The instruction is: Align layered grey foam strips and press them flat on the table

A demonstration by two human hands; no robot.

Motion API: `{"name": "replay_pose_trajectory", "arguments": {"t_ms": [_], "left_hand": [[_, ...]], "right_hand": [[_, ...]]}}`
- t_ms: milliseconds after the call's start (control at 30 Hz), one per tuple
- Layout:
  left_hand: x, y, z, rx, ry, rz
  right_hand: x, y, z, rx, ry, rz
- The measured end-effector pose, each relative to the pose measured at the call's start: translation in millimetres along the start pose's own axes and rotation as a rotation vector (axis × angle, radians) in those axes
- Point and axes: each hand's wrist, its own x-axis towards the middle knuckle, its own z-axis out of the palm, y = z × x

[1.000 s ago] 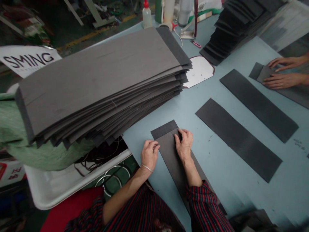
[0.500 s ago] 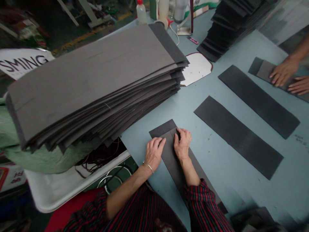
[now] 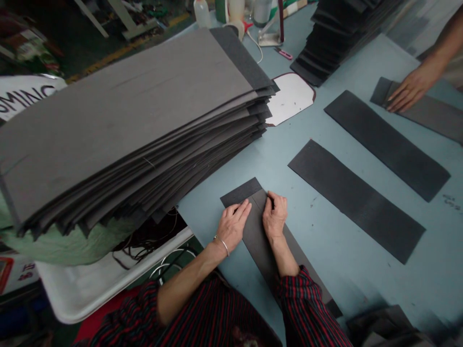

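Grey stacked sheets [image 3: 126,106] sit near the strip [image 3: 256,238] under the left hand [image 3: 231,225].

My right hand [image 3: 275,214] hides part of the grey strip [image 3: 256,236]; the left edge crops the white sign [image 3: 31,91].

Flat, dark-ended grey strip [image 3: 266,258]

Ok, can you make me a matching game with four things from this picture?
Things:
1. Left hand
2. Bracelet
3. Small tool
4. Flat panel

Clues:
A. Pink
B. White, with a dark rim
C. Fingers resting on a grey strip
D. Silver-coloured

Right pairs: 1-C, 2-D, 3-A, 4-B
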Motion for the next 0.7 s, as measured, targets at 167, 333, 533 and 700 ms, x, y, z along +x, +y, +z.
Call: {"name": "replay_pose_trajectory", "arguments": {"t_ms": [167, 333, 533, 700], "left_hand": [[5, 3, -6.1, -0.009, -0.009, -0.013], [8, 6, -4.9, 0.05, -0.01, 0.006], [7, 7, -4.2, 0.104, -0.04, -0.01], [6, 9, -1.9, 0.139, -0.04, -0.017]], "right_hand": [[1, 0, 1, -0.028, -0.013, -0.012], [1, 1, 2, -0.033, -0.014, -0.04], [7, 5, 0, 0.064, 0.04, -0.016], [13, 4, -1, 0.094, 0.01, 0.003]]}}
